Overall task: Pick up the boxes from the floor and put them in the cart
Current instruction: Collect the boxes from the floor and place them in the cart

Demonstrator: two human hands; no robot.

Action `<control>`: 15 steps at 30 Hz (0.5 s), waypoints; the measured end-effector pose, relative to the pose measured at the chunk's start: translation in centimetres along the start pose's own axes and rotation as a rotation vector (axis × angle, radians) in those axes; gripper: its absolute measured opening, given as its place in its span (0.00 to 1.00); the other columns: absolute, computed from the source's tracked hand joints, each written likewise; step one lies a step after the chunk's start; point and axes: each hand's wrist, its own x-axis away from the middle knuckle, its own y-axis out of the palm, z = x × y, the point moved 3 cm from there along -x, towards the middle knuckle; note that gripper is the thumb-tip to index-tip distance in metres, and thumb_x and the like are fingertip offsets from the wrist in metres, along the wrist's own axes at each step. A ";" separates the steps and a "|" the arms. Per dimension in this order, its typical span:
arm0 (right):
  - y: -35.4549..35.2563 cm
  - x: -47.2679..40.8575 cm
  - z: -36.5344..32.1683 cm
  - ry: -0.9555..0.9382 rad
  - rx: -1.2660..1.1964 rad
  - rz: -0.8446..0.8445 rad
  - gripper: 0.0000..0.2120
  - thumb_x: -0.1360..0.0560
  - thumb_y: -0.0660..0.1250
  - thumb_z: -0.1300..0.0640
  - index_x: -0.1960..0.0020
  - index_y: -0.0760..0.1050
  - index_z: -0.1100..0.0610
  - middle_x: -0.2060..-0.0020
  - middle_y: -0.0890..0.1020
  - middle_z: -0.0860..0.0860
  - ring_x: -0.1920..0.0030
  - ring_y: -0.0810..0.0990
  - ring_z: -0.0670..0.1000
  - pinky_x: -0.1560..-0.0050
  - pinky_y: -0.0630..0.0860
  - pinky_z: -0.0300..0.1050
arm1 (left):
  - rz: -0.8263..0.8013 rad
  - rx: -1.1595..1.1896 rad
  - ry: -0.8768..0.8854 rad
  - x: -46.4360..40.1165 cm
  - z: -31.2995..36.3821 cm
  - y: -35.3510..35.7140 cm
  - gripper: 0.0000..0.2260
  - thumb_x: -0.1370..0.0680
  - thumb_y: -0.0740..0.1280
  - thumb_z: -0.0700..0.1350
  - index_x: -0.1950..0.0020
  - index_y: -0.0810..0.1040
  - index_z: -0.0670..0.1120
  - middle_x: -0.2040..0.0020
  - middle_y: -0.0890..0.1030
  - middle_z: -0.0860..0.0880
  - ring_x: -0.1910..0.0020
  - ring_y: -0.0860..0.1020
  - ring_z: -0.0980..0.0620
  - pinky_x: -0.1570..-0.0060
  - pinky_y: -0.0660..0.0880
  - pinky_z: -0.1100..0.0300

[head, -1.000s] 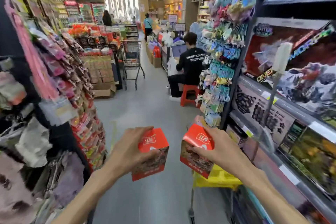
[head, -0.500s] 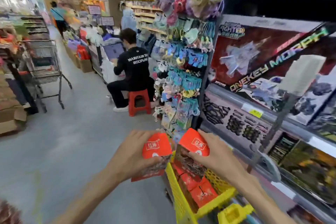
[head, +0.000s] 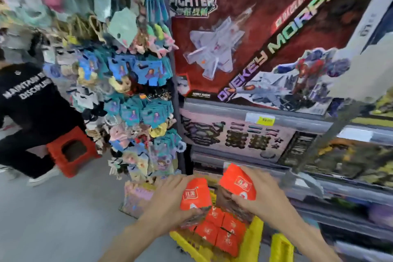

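Hands hover just above the yellow cart [head: 254, 238], each wrapped around one red box. Left hand [head: 170, 200] grips its box [head: 196, 194] from the side; right hand [head: 258, 194] clasps the other box [head: 239, 182], tilted. More red boxes [head: 221, 233] lie packed inside the cart. Best to lower each box flat into a free gap beside those and let go only once it sits.
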 end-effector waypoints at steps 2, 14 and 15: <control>1.7 -0.8 0.9 0.066 -0.003 -0.017 0.45 0.36 0.58 0.24 0.24 0.57 0.44 0.31 0.68 0.45 0.32 0.66 0.49 0.35 0.69 0.47 | -0.053 -0.001 0.060 -2.7 -1.6 1.8 0.41 0.32 0.53 0.80 0.25 0.58 0.60 0.31 0.67 0.60 0.32 0.63 0.55 0.35 0.59 0.57; 12.5 -3.8 6.1 0.377 0.061 0.019 0.41 0.35 0.60 0.24 0.30 0.69 0.47 0.44 0.81 0.49 0.45 0.82 0.54 0.45 0.78 0.50 | -0.291 -0.084 0.166 -13.9 -12.6 19.3 0.38 0.34 0.64 0.74 0.30 0.68 0.57 0.38 0.74 0.56 0.41 0.77 0.49 0.40 0.71 0.43; 13.9 -4.1 6.8 0.390 0.075 0.009 0.41 0.37 0.63 0.25 0.30 0.70 0.46 0.44 0.81 0.48 0.46 0.83 0.54 0.43 0.76 0.47 | -0.309 -0.102 0.179 -14.5 -13.5 21.1 0.39 0.38 0.65 0.74 0.31 0.70 0.57 0.40 0.74 0.57 0.44 0.79 0.48 0.42 0.71 0.42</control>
